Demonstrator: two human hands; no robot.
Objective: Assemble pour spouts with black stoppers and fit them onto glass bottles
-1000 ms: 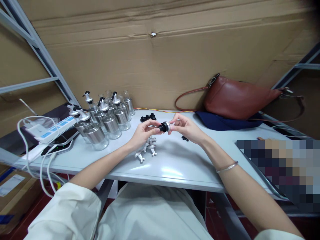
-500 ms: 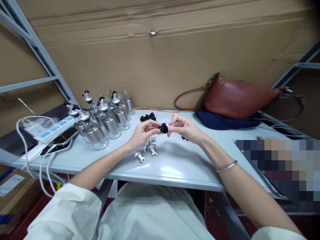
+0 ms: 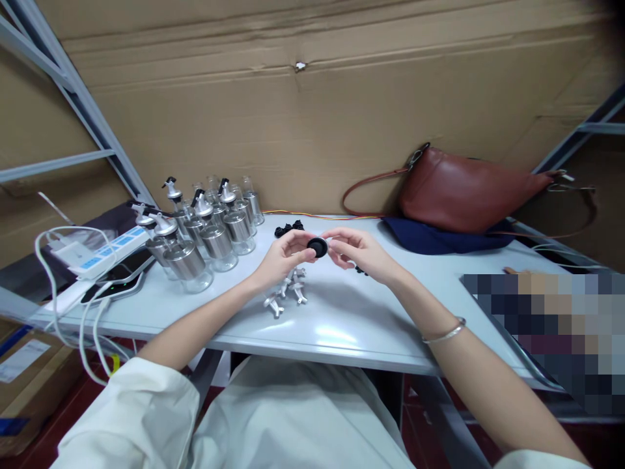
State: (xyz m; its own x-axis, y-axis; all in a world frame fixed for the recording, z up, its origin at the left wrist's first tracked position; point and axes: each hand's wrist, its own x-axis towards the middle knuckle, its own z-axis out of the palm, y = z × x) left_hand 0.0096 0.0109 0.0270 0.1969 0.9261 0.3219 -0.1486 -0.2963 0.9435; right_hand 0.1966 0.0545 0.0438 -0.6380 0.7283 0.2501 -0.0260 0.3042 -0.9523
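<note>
Between my two hands is a pour spout (image 3: 318,247), its round black stopper end turned toward me. My left hand (image 3: 282,260) is closed on its left side, thumb and fingertips at the rim. From the right, the fingertips of my right hand (image 3: 361,253) pinch at its far edge, where the silver side is mostly hidden. Just below my left hand lie several silver spout tops (image 3: 295,290) in a loose group. Several black stoppers (image 3: 289,228) rest on the table (image 3: 351,319) behind that hand. Small dark pieces (image 3: 361,270) show partly under my right hand.
Several glass bottles with steel sleeves (image 3: 222,244) stand at the left, some topped with spouts. Beside them are a white power strip (image 3: 110,251), cables and a phone (image 3: 127,267). A brown leather bag (image 3: 454,189) lies on dark blue cloth (image 3: 430,238) at the back right.
The pour spout has been turned from lying sideways to showing its black end toward me. My right fingers have shifted around its edge. Both hands stay in nearly the same place.
</note>
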